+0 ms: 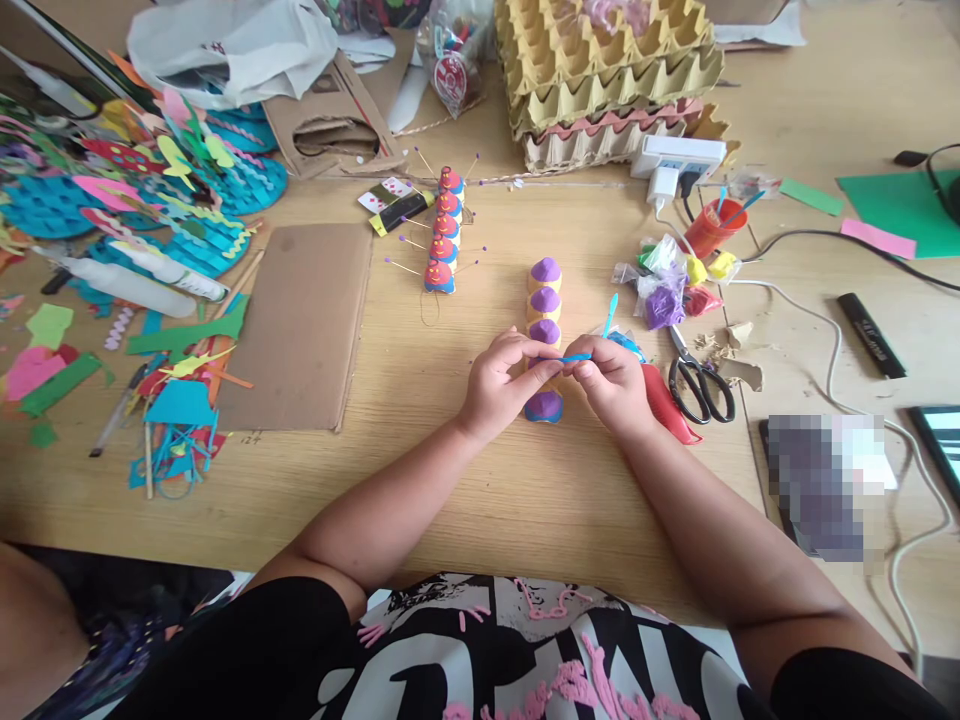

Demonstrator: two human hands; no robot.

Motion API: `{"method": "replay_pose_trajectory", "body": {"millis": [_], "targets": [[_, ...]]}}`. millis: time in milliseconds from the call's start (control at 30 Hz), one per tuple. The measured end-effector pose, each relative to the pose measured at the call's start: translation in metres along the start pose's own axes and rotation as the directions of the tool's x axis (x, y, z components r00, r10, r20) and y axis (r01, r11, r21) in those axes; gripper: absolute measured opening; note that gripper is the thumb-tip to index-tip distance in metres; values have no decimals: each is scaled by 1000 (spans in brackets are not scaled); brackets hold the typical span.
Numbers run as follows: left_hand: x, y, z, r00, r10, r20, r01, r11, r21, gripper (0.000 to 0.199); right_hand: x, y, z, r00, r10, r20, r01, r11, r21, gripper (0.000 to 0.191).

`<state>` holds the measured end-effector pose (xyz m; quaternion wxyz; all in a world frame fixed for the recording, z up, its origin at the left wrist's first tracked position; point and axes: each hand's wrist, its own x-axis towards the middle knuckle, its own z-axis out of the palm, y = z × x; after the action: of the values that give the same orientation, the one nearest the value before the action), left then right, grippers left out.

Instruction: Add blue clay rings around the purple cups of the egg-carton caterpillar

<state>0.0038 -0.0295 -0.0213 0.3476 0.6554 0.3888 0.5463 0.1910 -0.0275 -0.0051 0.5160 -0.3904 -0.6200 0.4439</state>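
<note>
My left hand (510, 380) and my right hand (613, 385) meet over the table, fingertips pinched on a small thin blue strip (576, 357), which looks like modelling clay. Below them lies an egg-carton strip (545, 302) whose bumps are capped in purple over yellow; my fingers hide part of it. A light-blue modelling tool (610, 314) shows just behind my right hand. Farther back stands a finished-looking egg-carton caterpillar (442, 235) with red and blue segments, drawn faces and purple-tipped sticks poking out at its sides.
Scissors (697, 375), a red object (667, 405) and bagged clay (664, 300) lie right of my hands. A red cup (712, 228) and a power strip (679, 155) stand behind. Cardboard (300, 325) and paper scraps (180, 400) lie left; egg trays (607, 80) are stacked at the back.
</note>
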Motion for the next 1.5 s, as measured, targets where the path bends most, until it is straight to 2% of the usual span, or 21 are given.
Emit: {"method": "replay_pose_trajectory", "body": {"millis": [167, 267, 367, 467, 700, 900, 1067, 1200, 1300, 1433, 1500], "targets": [[1, 1, -2, 998, -31, -51, 31, 999, -16, 34, -1, 2, 2, 1000, 13, -18, -12, 997, 79, 46], [0, 2, -1, 997, -34, -70, 35, 999, 7, 37, -2, 4, 4, 1000, 16, -24, -15, 999, 52, 36], [0, 2, -2, 996, -38, -77, 41, 998, 46, 42, -3, 6, 4, 997, -32, -67, 32, 999, -3, 31], [0, 2, -2, 995, -42, -86, 48, 996, 69, 47, -3, 4, 3, 996, -60, -70, 57, 997, -52, 33], [0, 3, -2, 994, -67, -87, 72, 996, 56, 62, -1, -6, 4, 999, -23, -29, 21, 996, -90, 45], [-3, 1, -1, 996, -75, -47, 75, 997, -6, 54, 0, -6, 4, 987, 62, -148, -72, 995, -68, 60], [-1, 1, 0, 999, 35, -36, -34, 999, 35, 32, -2, -2, 1, 992, 65, -104, -71, 996, -52, 60], [0, 1, -2, 995, 36, -98, -30, 998, 63, 28, -1, 2, -1, 996, 27, -83, -28, 1000, -13, 53], [-1, -1, -2, 990, 17, -139, -9, 998, 56, 28, -1, 2, 1, 998, -27, -53, 26, 999, -18, 53], [-1, -2, 0, 987, 32, -157, -21, 997, 69, 29, -3, 1, 4, 996, -58, -66, 52, 995, -90, 34], [-1, -2, -1, 988, 39, -150, -27, 996, 82, 32, -3, 1, 5, 995, -60, -81, 51, 993, -105, 33]]}}
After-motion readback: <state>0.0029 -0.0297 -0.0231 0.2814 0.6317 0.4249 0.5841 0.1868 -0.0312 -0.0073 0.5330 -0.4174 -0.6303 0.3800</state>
